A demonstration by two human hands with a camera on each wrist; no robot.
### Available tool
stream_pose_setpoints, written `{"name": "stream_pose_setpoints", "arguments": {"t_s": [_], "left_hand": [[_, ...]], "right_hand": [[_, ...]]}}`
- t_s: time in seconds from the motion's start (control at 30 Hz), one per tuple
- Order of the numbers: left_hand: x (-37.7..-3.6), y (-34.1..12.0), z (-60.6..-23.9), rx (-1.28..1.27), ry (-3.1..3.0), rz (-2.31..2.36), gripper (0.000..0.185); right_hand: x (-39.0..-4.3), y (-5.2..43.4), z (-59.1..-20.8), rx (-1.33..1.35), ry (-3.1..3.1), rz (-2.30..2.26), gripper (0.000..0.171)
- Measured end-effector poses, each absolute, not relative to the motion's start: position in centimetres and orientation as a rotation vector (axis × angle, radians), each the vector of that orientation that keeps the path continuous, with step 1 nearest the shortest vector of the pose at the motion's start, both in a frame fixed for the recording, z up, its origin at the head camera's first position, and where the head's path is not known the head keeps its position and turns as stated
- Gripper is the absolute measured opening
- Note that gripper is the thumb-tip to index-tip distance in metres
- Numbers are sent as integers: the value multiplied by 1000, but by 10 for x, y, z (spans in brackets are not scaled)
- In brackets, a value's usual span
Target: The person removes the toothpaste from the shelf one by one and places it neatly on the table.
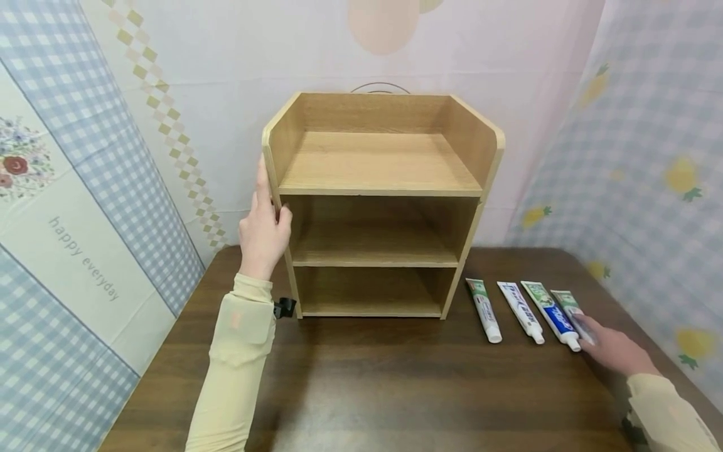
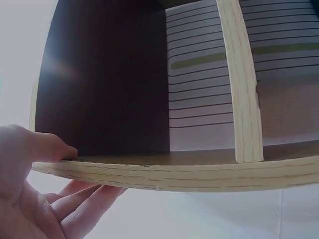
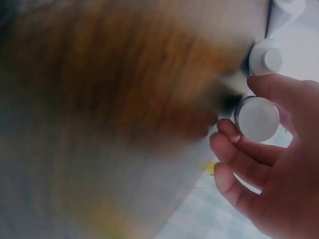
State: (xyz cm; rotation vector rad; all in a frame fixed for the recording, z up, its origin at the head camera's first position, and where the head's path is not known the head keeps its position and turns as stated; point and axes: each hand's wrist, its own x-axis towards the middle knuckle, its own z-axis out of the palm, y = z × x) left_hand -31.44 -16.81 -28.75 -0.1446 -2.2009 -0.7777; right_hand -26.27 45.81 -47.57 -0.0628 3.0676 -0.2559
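Observation:
A small wooden shelf unit (image 1: 375,190) stands on the table, with two compartments below a raised-edge top. My left hand (image 1: 264,235) grips its left side panel; in the left wrist view the thumb (image 2: 55,146) lies inside the panel and the fingers (image 2: 82,209) outside. At the far right, my right hand (image 1: 615,348) holds the outermost green-and-white toothpaste tube (image 1: 567,302) near its cap end. The right wrist view shows its round white cap (image 3: 258,119) between thumb and curled fingers. The hand covers part of this tube.
Left of the held tube lie a green-and-blue toothpaste tube (image 1: 550,314), a white-and-blue tube (image 1: 521,312) and another green-and-white tube (image 1: 484,311), caps toward me. The brown table (image 1: 361,383) extends in front. Patterned cloth (image 1: 649,157) hangs behind and at both sides.

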Motion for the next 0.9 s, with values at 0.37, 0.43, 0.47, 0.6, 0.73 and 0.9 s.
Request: {"name": "stream_pose_setpoints", "arguments": {"t_s": [0.37,0.43,0.47,0.6,0.73,0.9], "left_hand": [[-314,-167,-290,-177,-2191,-778,81],[-313,-167,-290,-177,-2197,-780,82],[-313,-167,-290,-178,-2199,-782,81],[-312,-168,-289,-178,-2194,-789,81],[-314,-169,-288,-176,-2182,-784,81],[-318,-168,-290,-175,-2204,-778,81]], "right_hand": [[-255,458,-484,-138,3180,-251,58],[-254,457,-484,-149,3189,-260,55],[-253,456,-484,-155,3195,-259,54],[-257,455,-482,-165,3216,-259,52],[-263,454,-480,-166,3180,-260,53],[-270,455,-479,-147,3109,-244,53]]}}
